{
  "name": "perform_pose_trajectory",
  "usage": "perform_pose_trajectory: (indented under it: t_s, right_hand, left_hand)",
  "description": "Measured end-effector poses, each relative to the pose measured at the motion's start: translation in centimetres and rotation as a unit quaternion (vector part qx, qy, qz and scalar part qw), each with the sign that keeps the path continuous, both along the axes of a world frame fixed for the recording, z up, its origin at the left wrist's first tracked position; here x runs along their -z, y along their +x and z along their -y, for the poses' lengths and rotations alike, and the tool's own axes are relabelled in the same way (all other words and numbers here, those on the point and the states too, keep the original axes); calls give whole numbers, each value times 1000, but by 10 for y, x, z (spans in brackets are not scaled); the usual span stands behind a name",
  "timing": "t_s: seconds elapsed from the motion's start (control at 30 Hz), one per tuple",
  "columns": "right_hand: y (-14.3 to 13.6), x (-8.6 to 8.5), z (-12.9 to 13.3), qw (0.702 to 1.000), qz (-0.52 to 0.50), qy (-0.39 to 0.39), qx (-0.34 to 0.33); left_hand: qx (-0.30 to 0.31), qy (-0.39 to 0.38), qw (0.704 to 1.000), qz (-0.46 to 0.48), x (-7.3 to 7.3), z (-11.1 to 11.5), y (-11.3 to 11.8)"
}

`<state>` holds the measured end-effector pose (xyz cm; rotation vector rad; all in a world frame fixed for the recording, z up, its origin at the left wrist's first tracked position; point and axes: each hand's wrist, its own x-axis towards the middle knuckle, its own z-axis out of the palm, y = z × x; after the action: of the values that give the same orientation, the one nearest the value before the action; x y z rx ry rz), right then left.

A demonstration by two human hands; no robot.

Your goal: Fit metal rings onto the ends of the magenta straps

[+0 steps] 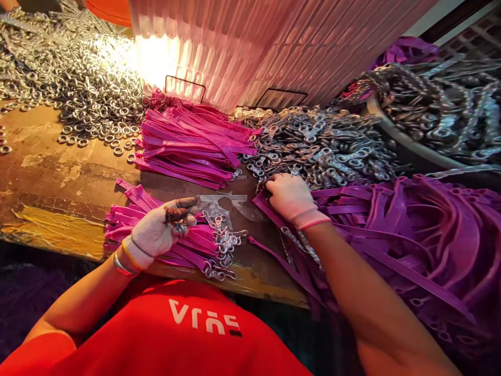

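My left hand, in a white glove with stained fingertips, is turned partly palm up with its fingers curled. Small silvery metal pieces lie in it. Beneath it are magenta straps whose right ends carry metal clips. My right hand, also gloved, reaches down at the near edge of a heap of figure-eight-shaped metal links. Its fingers are curled and their tips are hidden, so what they hold cannot be made out. Purple straps lie right beside that hand.
A stack of magenta straps lies behind my left hand. Metal rings are heaped at the back left. A corrugated translucent panel stands behind. On the right are piled purple straps and a round tub of metal chains.
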<state>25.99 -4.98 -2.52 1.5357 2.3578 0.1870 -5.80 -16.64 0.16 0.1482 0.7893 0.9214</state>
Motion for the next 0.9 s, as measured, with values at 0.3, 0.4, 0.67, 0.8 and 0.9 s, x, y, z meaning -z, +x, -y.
perform_pose_trajectory:
  t_s: [0.3, 0.4, 0.67, 0.8, 0.9]
  right_hand:
    - [26, 27, 7, 954, -264, 119, 82]
    - [14, 21, 12, 898, -364, 211, 127]
    - [-94, -23, 108, 646, -725, -145, 188]
    - [-135, -31, 145, 537, -766, -290, 203]
    - [-147, -30, 155, 463, -796, -323, 219]
  left_hand:
    - [-40, -18, 999, 27, 10, 8, 14]
    - [-43, -16, 999, 29, 6, 13, 12]
    - [-22, 104, 994, -35, -8, 36, 13]
    - [6, 152, 985, -86, -10, 42, 15]
    - [11, 181, 972, -146, -8, 45, 12]
